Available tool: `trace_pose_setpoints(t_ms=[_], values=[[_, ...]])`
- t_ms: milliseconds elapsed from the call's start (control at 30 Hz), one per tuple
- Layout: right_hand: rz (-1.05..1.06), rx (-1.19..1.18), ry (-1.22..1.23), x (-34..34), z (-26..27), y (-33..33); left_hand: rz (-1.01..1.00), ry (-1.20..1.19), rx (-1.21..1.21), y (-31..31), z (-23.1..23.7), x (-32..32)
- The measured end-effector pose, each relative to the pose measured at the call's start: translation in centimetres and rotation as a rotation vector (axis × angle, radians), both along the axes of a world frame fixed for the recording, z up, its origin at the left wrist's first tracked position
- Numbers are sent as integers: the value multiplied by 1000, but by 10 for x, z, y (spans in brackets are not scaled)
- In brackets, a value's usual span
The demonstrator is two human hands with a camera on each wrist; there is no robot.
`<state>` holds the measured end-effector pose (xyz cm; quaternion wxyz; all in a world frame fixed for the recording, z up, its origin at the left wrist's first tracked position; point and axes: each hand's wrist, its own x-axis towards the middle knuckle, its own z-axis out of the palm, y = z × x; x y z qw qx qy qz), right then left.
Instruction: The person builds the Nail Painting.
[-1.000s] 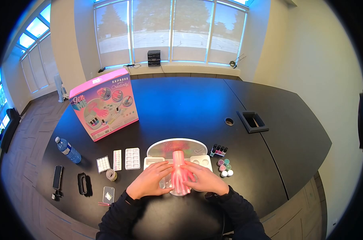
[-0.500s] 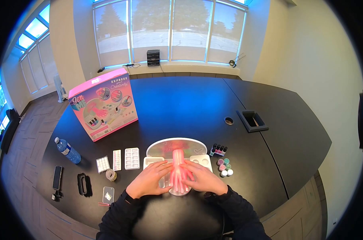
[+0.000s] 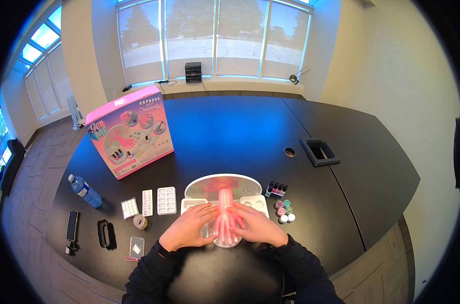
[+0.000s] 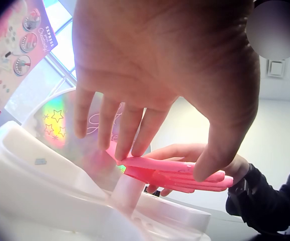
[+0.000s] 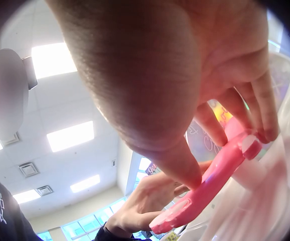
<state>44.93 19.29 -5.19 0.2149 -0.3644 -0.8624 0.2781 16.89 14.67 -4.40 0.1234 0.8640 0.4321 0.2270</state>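
A glossy pink plastic model hand (image 3: 225,199) with pale nails stands on a white post (image 4: 128,195), its fingers toward the person. My left hand (image 3: 190,228) holds its left side, fingertips by the model's wrist and thumb (image 4: 213,160) at its fingers. On the opposite side, my right hand (image 3: 261,225) grips it, with the thumb (image 5: 182,168) along its edge and the fingers near the model's thumb. Below is a white tray (image 4: 44,175) with compartments; a shiny rounded panel (image 3: 202,187) with stars and lettering rises behind it.
Nail polish bottles (image 3: 276,189) and small colour pots (image 3: 288,210) stand right. To the left are a white compartment tray (image 3: 166,200), nail sheet (image 3: 147,202), tape roll (image 3: 140,221), small clear tray (image 3: 136,247), water bottle (image 3: 85,190) and pink box (image 3: 131,134).
The model hand's finger end has swung slightly left, so it now points straighter toward the person. My right thumb has moved a little left with it; my left hand stays nearly still.
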Motion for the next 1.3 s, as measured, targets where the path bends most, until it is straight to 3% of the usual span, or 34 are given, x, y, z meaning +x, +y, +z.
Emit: trace_pose_setpoints(t_ms=[1300], values=[[49,78,48,-3,-9,-1,-3,-11,4,4,-6,-5]])
